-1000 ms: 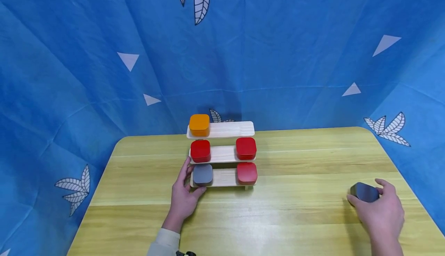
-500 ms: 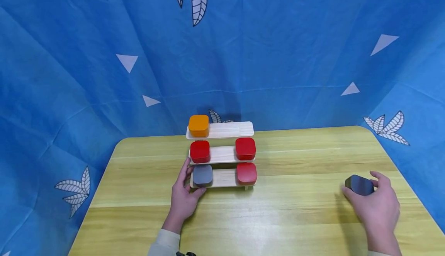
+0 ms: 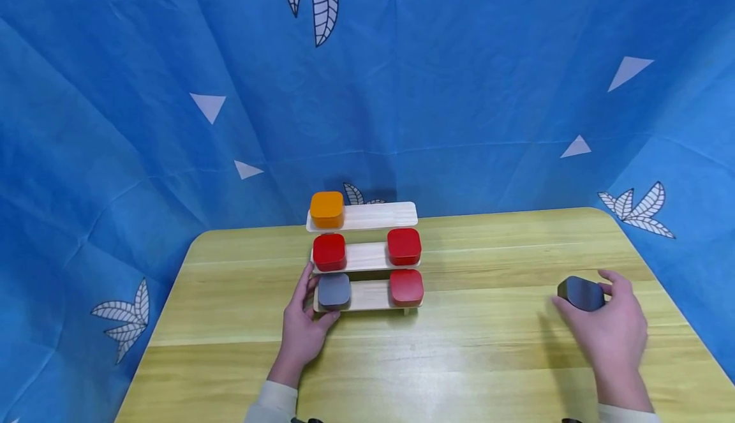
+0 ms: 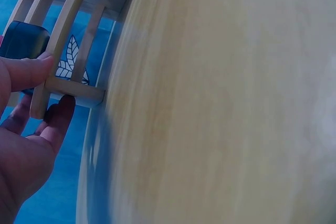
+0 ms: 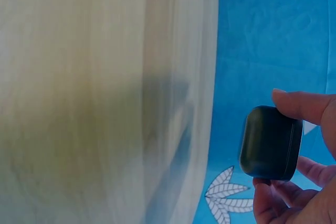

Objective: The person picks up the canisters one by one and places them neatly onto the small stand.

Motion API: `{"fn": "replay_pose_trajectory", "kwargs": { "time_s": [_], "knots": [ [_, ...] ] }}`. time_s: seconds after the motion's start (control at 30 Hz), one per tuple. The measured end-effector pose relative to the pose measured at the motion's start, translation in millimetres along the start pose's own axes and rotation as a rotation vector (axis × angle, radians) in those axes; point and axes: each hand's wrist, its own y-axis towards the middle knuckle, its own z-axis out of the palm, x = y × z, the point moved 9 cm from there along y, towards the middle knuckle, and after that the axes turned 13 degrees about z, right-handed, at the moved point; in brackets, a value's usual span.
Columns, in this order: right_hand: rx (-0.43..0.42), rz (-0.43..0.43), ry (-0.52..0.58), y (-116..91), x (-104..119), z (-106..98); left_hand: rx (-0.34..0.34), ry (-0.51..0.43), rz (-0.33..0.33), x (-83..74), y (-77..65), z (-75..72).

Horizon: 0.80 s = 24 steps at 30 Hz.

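A small three-tier wooden rack [image 3: 367, 295] stands on the table. My left hand [image 3: 304, 333] grips the left end of its lowest shelf; in the left wrist view the thumb lies above the shelf board [image 4: 68, 30] and fingers reach under it. Beside that thumb sits a grey rounded-square box [image 3: 334, 291], with a red box [image 3: 406, 287] at the shelf's right end. Two more red boxes stand on the middle shelf, and an orange box [image 3: 327, 210] on the top-left. At the right, my right hand [image 3: 614, 327] holds a dark rounded-square box [image 5: 270, 142] between thumb and fingers, above the table.
The pale wooden table [image 3: 471, 359] has rounded back corners. A blue cloth [image 3: 459, 91] with white leaf prints hangs behind it and along both sides. Bare tabletop lies between the rack and my right hand.
My right hand has moved left and slightly away from me, carrying the dark box. My left hand keeps its grip on the rack. The view has shifted slightly.
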Motion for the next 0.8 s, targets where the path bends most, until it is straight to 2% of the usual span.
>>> {"fn": "replay_pose_trajectory", "kwargs": {
  "time_s": [0.47,0.8],
  "knots": [
    [-0.012,-0.077,0.018,-5.7,30.8,6.2,-0.007,-0.010,0.039,-2.5,-0.3,0.2],
    [-0.009,-0.125,0.071,-16.1,56.6,13.3,-0.007,-0.004,0.022,-0.3,-0.6,0.4]
  ]
}}
